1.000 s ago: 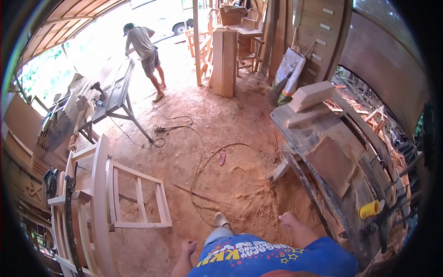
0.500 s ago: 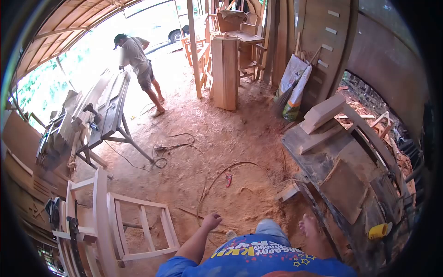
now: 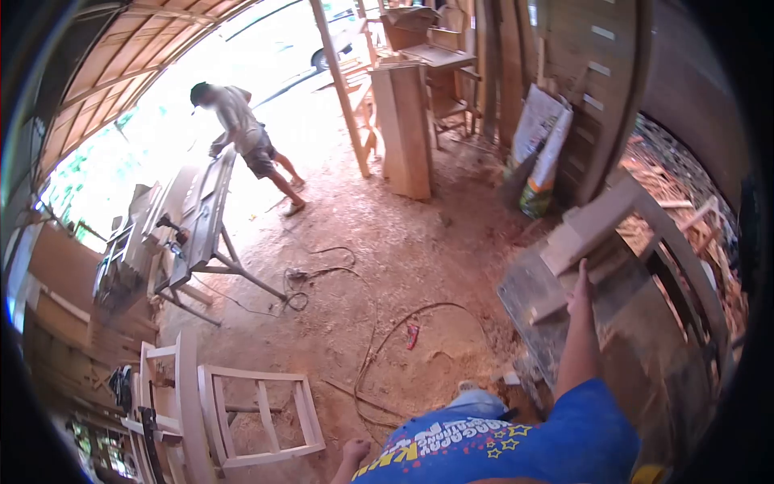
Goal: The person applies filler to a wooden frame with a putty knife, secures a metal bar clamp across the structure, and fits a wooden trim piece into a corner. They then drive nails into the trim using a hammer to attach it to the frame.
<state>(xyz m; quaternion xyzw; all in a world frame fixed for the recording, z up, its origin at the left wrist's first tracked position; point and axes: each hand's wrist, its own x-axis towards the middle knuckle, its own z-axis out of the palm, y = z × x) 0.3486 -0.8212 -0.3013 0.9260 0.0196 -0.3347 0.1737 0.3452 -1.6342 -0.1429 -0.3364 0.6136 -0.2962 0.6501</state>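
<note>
My right hand (image 3: 579,292) reaches out over the workbench (image 3: 520,282) on the right, one finger or thumb stretched out. It lies against wooden pieces there, between a thick wood block (image 3: 587,228) and a shorter wood piece (image 3: 550,308) below it. The other fingers are partly hidden, and no grip around the wood shows. Low in the picture, my left hand (image 3: 355,449) hangs beside my body with its fingers curled in and nothing visible in them. The nearest thing to it is a pale wooden frame (image 3: 266,461) on the ground.
Another person (image 3: 238,121) bends over a long work table (image 3: 197,218) at the left, which bears a power tool (image 3: 173,230). A cord (image 3: 367,355) snakes across the dusty floor near a red object (image 3: 412,336). Upright boards (image 3: 403,133) and sacks (image 3: 538,145) stand behind.
My right hand has moved from beside my body forward to the wood on the workbench. My left hand has dropped back toward my body. The other person leans further over the table.
</note>
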